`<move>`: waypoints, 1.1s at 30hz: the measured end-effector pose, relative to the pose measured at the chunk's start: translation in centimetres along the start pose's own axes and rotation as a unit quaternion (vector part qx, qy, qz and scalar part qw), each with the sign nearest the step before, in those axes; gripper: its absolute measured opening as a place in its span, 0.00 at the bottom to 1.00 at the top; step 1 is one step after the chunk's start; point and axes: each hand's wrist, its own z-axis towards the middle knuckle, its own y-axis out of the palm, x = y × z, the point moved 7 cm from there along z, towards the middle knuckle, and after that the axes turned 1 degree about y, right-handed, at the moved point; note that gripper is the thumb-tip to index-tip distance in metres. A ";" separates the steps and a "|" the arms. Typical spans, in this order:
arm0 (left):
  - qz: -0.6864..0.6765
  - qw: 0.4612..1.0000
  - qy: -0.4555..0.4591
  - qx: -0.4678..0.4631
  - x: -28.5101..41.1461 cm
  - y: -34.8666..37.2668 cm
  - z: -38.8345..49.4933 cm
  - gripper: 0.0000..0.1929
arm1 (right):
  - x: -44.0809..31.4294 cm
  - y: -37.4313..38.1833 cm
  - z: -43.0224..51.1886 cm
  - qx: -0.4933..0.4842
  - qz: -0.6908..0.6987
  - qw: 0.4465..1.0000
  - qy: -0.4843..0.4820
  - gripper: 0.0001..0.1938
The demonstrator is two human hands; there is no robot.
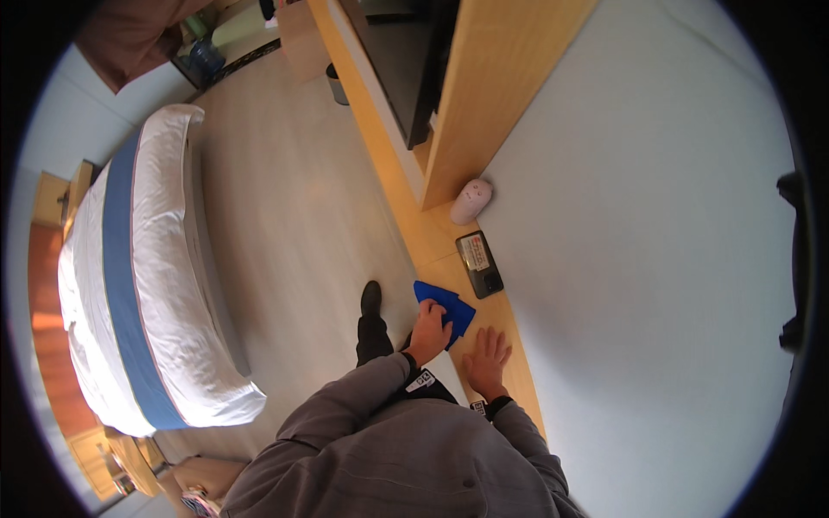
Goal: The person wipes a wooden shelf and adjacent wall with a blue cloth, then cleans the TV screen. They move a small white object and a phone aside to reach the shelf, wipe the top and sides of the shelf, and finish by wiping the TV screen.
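A folded blue cloth (458,313) lies on the narrow wooden counter (435,241) along the wall, one corner reaching its front edge. My left hand (430,333) grips the cloth from above, fingers bent over it. Just right of it, my right hand (487,362) rests palm down on the bare wood with its fingers spread, holding nothing. Beyond my hands a black smartphone (487,275) lies back up near the wall, a printed label on its back. Farther along, a pink rounded object with a small face (471,202) leans in the corner by an upright wooden panel.
The wooden panel (499,84) rises from the counter, with a dark flat screen (405,71) behind it. A wall (647,226) borders the right side. A bed (162,259) with white bedding stands left across the floor (285,181). A bin (337,85) sits beside the counter's far part.
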 end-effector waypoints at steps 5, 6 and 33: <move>-0.058 0.990 -0.084 0.092 -1.6 -0.6 0.7 0.27 | 0.6 0.1 -0.1 -0.035 -0.020 0.999 -0.016 0.50; -0.067 0.988 -0.096 0.099 -1.7 -0.7 0.9 0.28 | 0.7 0.1 -0.1 -0.047 -0.026 0.998 -0.017 0.51; -0.090 0.966 -0.241 -0.005 -8.6 -1.9 11.2 0.29 | 1.8 -0.6 1.4 -0.221 0.010 0.975 0.024 0.62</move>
